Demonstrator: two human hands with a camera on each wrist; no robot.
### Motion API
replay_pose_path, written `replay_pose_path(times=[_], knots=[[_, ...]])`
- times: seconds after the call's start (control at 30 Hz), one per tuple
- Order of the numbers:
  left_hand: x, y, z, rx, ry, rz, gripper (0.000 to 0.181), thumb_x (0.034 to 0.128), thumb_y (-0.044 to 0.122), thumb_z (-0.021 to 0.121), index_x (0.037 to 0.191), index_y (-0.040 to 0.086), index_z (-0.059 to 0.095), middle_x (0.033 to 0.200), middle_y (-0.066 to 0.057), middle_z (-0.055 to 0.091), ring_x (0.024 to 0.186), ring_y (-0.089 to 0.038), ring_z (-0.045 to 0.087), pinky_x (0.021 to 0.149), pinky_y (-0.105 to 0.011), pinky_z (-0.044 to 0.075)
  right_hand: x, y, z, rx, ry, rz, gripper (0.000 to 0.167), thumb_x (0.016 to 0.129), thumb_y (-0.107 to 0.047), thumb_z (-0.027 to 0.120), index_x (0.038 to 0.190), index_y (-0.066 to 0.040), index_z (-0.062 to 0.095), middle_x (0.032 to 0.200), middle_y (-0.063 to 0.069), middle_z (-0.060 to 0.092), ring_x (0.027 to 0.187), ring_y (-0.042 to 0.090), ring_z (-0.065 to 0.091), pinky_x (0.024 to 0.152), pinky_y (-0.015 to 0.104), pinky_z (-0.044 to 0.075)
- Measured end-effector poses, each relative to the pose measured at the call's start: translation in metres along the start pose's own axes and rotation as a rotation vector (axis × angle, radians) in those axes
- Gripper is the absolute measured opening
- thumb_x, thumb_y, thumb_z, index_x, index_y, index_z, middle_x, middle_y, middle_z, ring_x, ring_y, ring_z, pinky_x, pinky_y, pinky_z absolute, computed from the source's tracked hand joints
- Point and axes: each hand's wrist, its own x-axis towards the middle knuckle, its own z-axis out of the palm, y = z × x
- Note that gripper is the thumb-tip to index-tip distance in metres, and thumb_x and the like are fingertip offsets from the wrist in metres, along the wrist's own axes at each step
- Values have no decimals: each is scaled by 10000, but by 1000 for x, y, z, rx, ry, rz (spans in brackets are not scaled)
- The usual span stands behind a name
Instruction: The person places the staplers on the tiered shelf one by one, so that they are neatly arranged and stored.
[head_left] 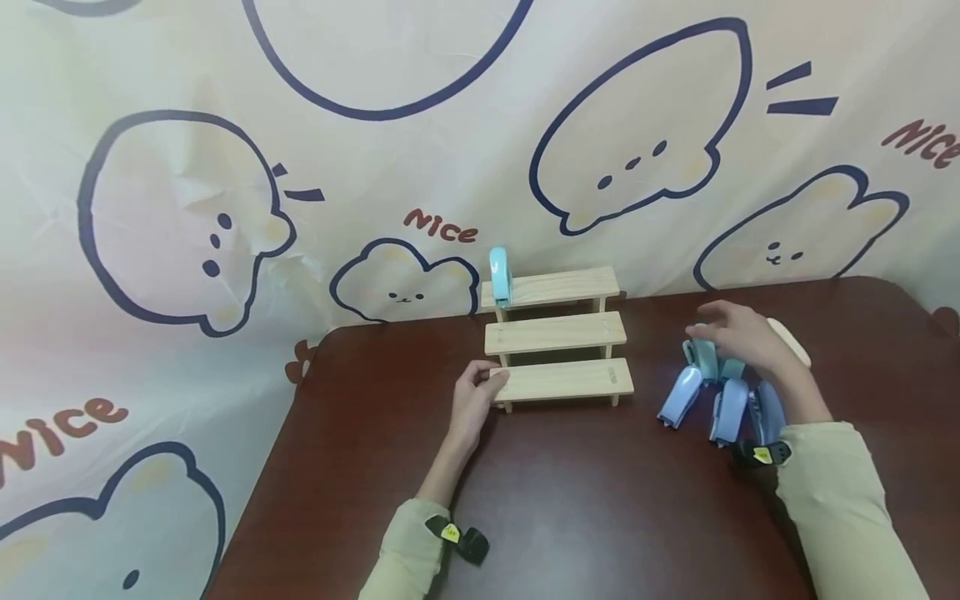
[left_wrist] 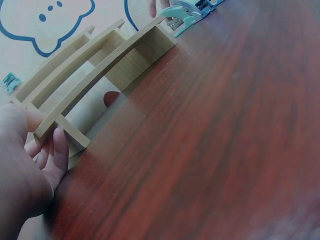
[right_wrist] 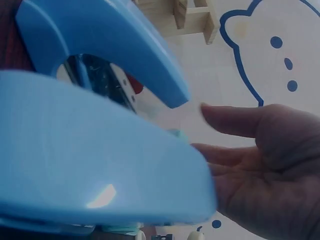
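Note:
A wooden three-tier stand (head_left: 558, 379) is on the table, a light-blue stapler (head_left: 499, 275) upright at the left end of its top tier. My left hand (head_left: 471, 408) grips the left end of the lowest tier, its fingers beneath the board (left_wrist: 95, 75) in the left wrist view. At the right, my right hand (head_left: 742, 337) is over the rear of a cluster of staplers, nearest a green stapler (head_left: 702, 360); its thumb and fingers stand apart in the right wrist view. Blue staplers (head_left: 729, 410) lie closer to me, one large blue stapler (right_wrist: 100, 155) partly blocking that view.
A whitish rounded object (head_left: 789, 342) lies behind my right wrist. The brown table (head_left: 585, 500) ends at a patterned cloth backdrop (head_left: 405, 183) close behind the stand. Both wrists wear black straps with small devices.

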Motion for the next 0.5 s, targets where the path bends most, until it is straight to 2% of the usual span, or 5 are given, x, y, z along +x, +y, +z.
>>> replay_pose_path(times=[0.1,0.23,0.4,0.5], knots=[[-1,-1,2,3,5,-16,208,961,33,661,1122,-94,626,909,-49,598,727,-110,573,616,-252,538,1,2,3,-75,-28,-25,676,1048,-268,590,1510,145,320,1460,417,390,1286,586,427,988,699,453],[-1,0,4,5,-5,-2,225,963,49,662,1128,-98,622,916,-50,601,732,-112,576,619,-252,540,0,4,6,-119,-25,-57,645,1000,-182,641,1491,135,367,1446,416,402,1261,594,415,980,747,412],[-3,1,3,5,-2,-6,228,960,40,664,1130,-106,621,909,-47,600,722,-102,577,608,-245,536,1,5,9,-136,-35,-77,657,977,-155,674,1485,139,381,1440,420,419,1268,607,424,983,753,412],[2,-3,2,2,1,0,221,962,39,662,1127,-102,622,911,-49,599,729,-101,579,613,-249,539,2,4,8,-147,-22,-86,674,975,-156,673,1491,146,363,1447,422,409,1290,617,404,1003,760,392]])
